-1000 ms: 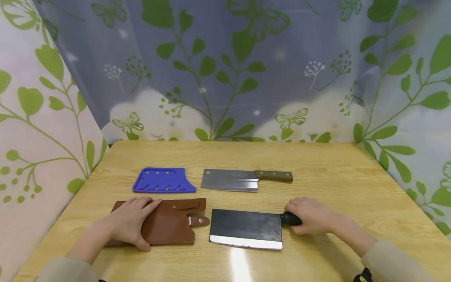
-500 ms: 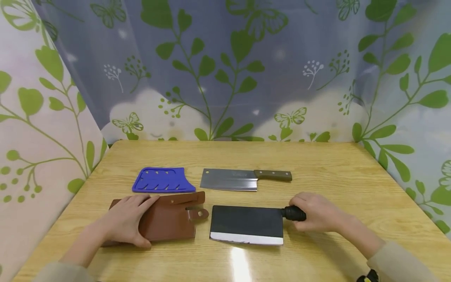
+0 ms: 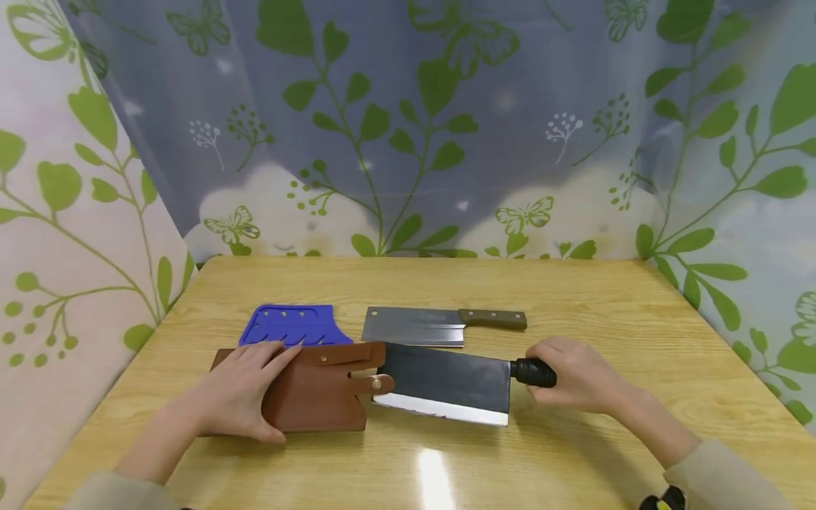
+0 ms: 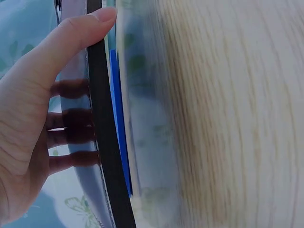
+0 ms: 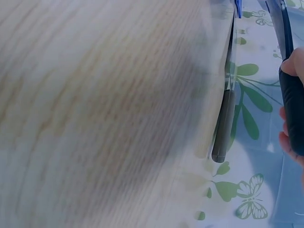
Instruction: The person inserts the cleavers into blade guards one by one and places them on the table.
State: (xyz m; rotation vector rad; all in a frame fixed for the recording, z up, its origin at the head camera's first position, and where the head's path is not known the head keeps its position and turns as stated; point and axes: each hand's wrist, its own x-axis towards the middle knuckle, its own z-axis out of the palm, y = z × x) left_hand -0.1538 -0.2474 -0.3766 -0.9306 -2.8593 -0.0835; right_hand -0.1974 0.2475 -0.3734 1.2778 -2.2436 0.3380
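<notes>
My left hand [image 3: 236,397] grips a brown leather knife sheath [image 3: 315,397] across its width, thumb at the near edge and fingers at the far one. In the left wrist view, the sheath [image 4: 107,128] appears edge-on, raised off the wood. My right hand [image 3: 574,375] is wrapped round the black handle of a large cleaver [image 3: 446,382], its blade dark with a bright edge. The blade, slightly tilted and lifted, has its left end at the sheath's mouth, where the snap strap [image 3: 376,384] overlaps it. In the right wrist view, fingers curl round the handle [image 5: 292,114].
Behind the sheath lies a blue plastic blade guard [image 3: 293,324], partly covered by it. A second cleaver [image 3: 414,326] with a brown riveted handle lies flat behind the black one. Leaf-patterned curtains [image 3: 408,142] border the wooden table [image 3: 574,283].
Both hands have lifted what they hold off the table. The sheath has shifted right and away from me, while the cleaver has risen, tilted and come to the sheath's mouth.
</notes>
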